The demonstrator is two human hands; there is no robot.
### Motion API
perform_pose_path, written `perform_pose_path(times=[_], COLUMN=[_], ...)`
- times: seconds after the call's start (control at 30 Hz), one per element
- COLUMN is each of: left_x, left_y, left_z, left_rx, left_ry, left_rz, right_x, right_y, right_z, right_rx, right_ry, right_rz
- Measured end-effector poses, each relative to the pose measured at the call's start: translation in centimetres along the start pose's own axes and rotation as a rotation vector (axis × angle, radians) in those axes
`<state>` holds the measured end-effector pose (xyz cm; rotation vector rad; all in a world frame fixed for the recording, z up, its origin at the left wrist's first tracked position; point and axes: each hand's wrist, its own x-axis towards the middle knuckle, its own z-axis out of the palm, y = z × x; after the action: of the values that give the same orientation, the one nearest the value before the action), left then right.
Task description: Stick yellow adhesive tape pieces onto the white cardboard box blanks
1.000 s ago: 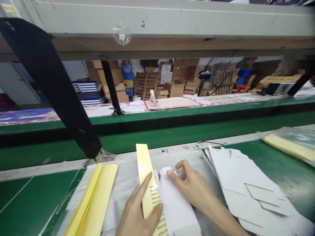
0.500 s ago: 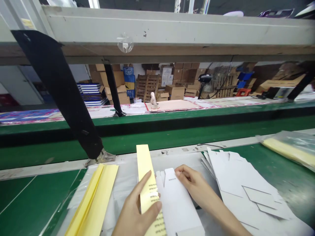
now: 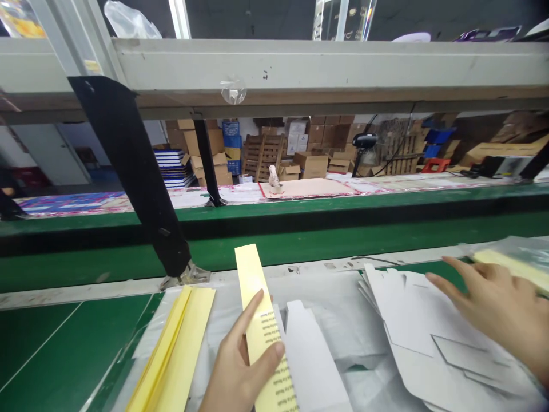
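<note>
My left hand [image 3: 240,366] is closed on a long yellow strip of labels [image 3: 252,280], thumb and forefinger pressing its two edges. Rows of small dark print run along the strip's lower part. Right beside it a folded white carton [image 3: 315,360] lies on the plastic-covered surface, partly behind the strip. My right hand [image 3: 493,303] hovers over a fanned pile of flat white cartons [image 3: 412,337], fingers stretched out and holding nothing. More yellow strips [image 3: 184,343] lie in a stack left of my left hand.
A clear bag with yellow strips [image 3: 514,266] sits at the far right. Clear plastic sheeting [image 3: 343,303] covers the middle of the green bench [image 3: 38,337]. A black-wrapped post [image 3: 132,183] rises on the left, under an overhead shelf beam [image 3: 300,68].
My right hand has left the top of the folded carton and moved right, over the flat carton pile, its fingers opening. My left hand keeps its hold on the strip. The view has tilted up slightly.
</note>
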<state>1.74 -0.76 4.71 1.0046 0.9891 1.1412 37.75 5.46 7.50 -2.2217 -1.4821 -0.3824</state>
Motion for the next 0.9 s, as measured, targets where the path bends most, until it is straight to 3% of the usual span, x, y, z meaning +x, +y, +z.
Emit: perform_pose_path(times=[0.03, 0.07, 0.17, 0.23, 0.33, 0.6, 0.77, 0.9], left_x=[0.0, 0.0, 0.0, -0.1, -0.2, 0.0, 0.3, 0.8], left_y=[-0.2, -0.4, -1.0, -1.2, -1.3, -1.8, -1.9, -2.0], left_z=[0.0, 0.0, 0.1, 0.2, 0.4, 0.0, -0.2, -0.5], left_rx=[-0.018, -0.022, 0.066, 0.188, 0.342, 0.457, 0.478, 0.506], left_ry=[-0.02, -0.032, -0.035, -0.004, 0.041, 0.038, 0.068, 0.062], left_rz=[-0.009, -0.008, 0.054, 0.118, 0.19, 0.271, 0.238, 0.193], right_x=[-1.4, -3.1, -8.5, -11.0, -12.4, -11.6, -11.4, -9.7], right_y=[-1.5, -3.4, -10.0, -13.6, -16.5, -17.4, -17.4, -16.1], right_z=[-0.1, -0.5, -1.8, -2.4, -2.5, -1.4, -1.9, -1.0], right_rx=[0.005, 0.155, 0.678, 0.816, 0.922, 1.018, 1.109, 1.078], right_ry=[-0.007, -0.072, -0.447, -0.641, -0.741, -0.768, -0.753, -0.751], right_rz=[-0.019, -0.074, -0.309, -0.36, -0.358, -0.353, -0.399, -0.298])
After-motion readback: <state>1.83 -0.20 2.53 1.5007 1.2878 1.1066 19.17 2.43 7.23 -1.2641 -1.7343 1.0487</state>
